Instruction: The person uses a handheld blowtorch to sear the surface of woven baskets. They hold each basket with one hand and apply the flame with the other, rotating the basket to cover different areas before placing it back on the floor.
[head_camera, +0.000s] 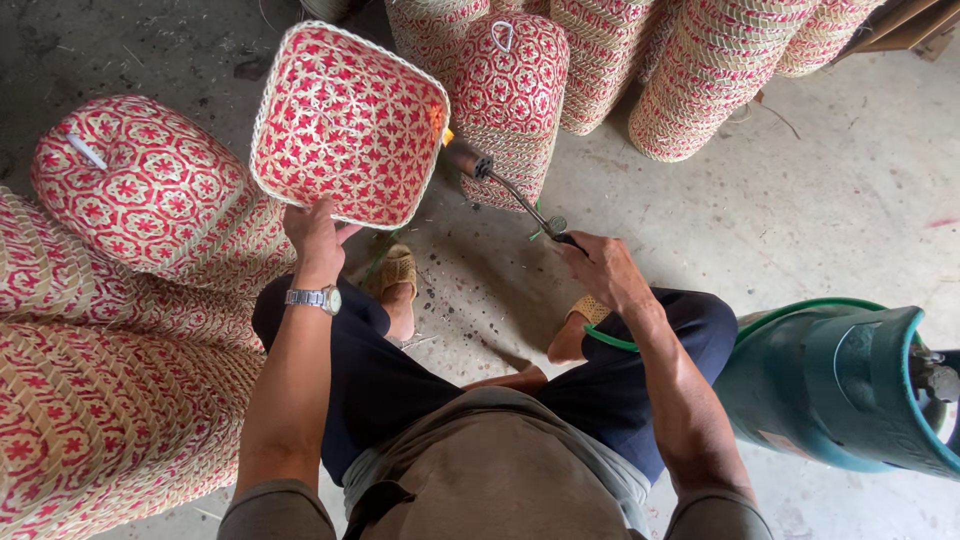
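At the left of the frame, stacked red-and-straw woven baskets (130, 190) lay beside you on the concrete floor (800, 180). Your left hand (315, 240) had its grip clenched on the lower edge of a square woven lid (345, 125), held up at upper centre. Your right hand (600, 268) grasped the gas torch (500, 180), its nozzle at the lid's right edge, with a teal gas cylinder (850, 390) at the lower right.
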